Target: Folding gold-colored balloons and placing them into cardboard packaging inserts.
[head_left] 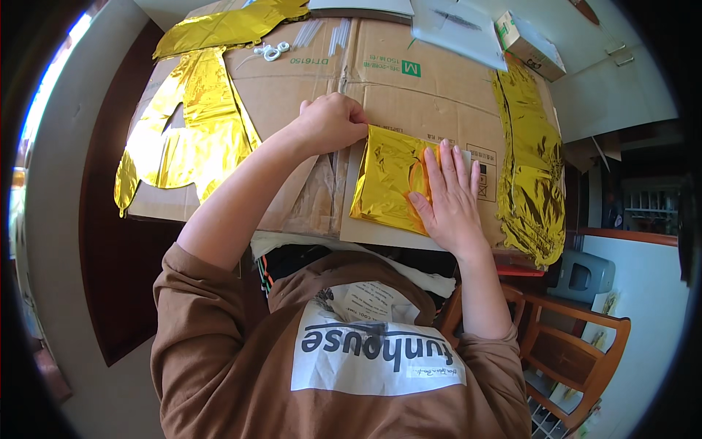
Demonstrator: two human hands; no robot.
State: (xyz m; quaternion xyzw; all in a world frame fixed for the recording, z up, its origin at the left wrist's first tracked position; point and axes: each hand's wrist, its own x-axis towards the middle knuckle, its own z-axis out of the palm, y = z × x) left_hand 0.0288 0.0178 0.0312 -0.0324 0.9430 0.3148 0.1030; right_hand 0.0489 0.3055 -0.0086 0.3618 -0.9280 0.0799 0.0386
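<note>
A folded gold foil balloon [387, 172] lies flat on a thin cardboard sheet [380, 235] near the table's front edge. At its far left corner, my left hand [329, 123] is closed, with thumb and fingertips pinching the foil. Flat on the right side of the same foil rests my right hand [453, 194], its fingers stretched out toward the far side. Its palm covers part of the foil's right edge. Light reflects orange on the foil beside the right thumb.
Other flat gold foil balloons lie at the left [212, 124], far left [230, 29] and right [530, 161] of the cardboard-covered table [431, 88]. White ribbon rolls [272, 53] and clear straws [307, 33] sit at the back. A small box [530, 45] stands back right; a wooden chair [570, 351] is lower right.
</note>
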